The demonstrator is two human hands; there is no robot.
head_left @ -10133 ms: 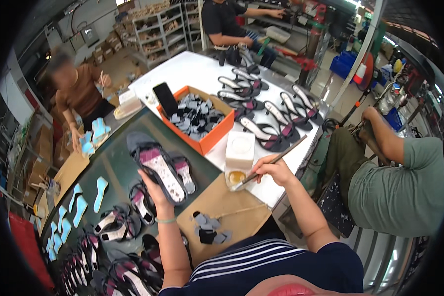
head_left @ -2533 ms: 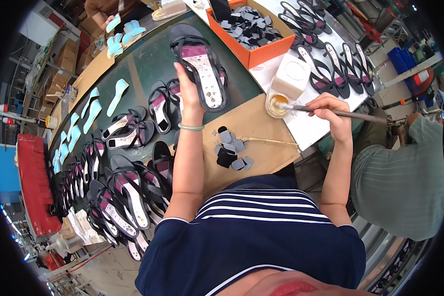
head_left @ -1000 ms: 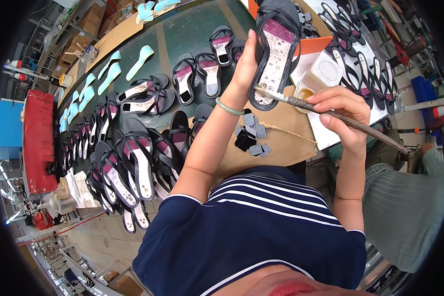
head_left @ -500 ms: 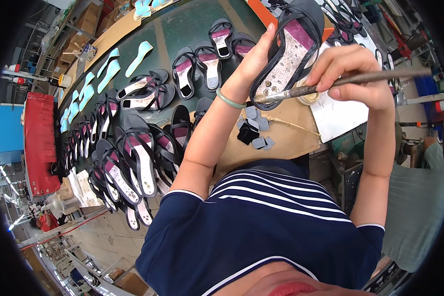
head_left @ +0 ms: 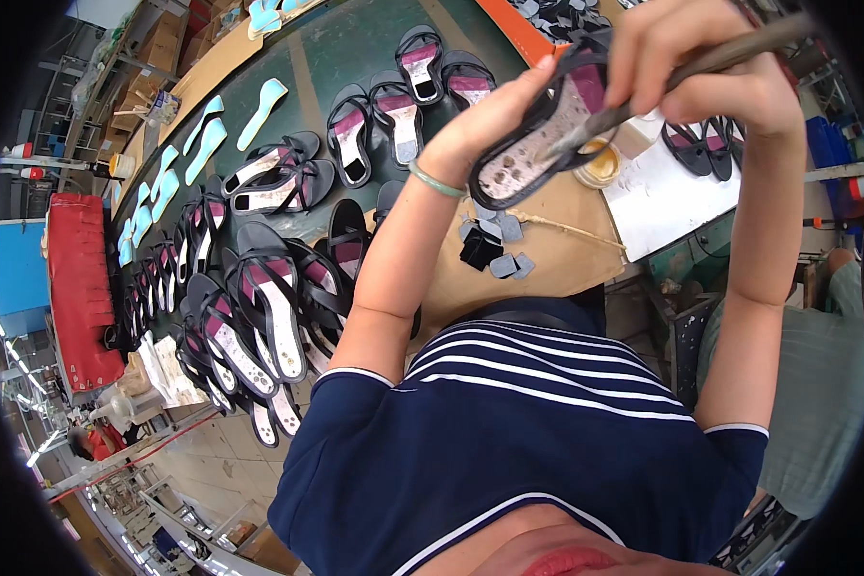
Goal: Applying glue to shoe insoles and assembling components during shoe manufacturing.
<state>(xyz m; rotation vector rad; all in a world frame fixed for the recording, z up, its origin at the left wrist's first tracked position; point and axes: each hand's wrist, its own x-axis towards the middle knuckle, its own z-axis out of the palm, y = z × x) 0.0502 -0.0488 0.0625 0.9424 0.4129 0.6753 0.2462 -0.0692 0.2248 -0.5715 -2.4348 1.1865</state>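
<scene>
The sandal [head_left: 518, 165] is held up above the near edge of the green surface [head_left: 355, 48], its heel toward the person and its straps partly behind the right hand. The left grip [head_left: 485, 125] grasps it along one side, thumb up; the fingers underneath are hidden. The right grip [head_left: 706, 82] is closed round the handle of a brush [head_left: 600, 125], whose bristles lie against the pale footbed. Just beside the sandal, by the left edge of the white surface [head_left: 662, 216], is a cup [head_left: 600, 171] with yellowish contents. Below the sandal, grey and black pads [head_left: 480, 250] lie on cardboard [head_left: 566, 269] at the green surface's near edge. The orange box [head_left: 523, 31], full of similar pads, is beyond, near that surface's right edge. Other sandals [head_left: 352, 144] stand mid-surface, and a pile [head_left: 276, 312] crowds its near edge. Pale blue insoles [head_left: 204, 154] line the far edge
</scene>
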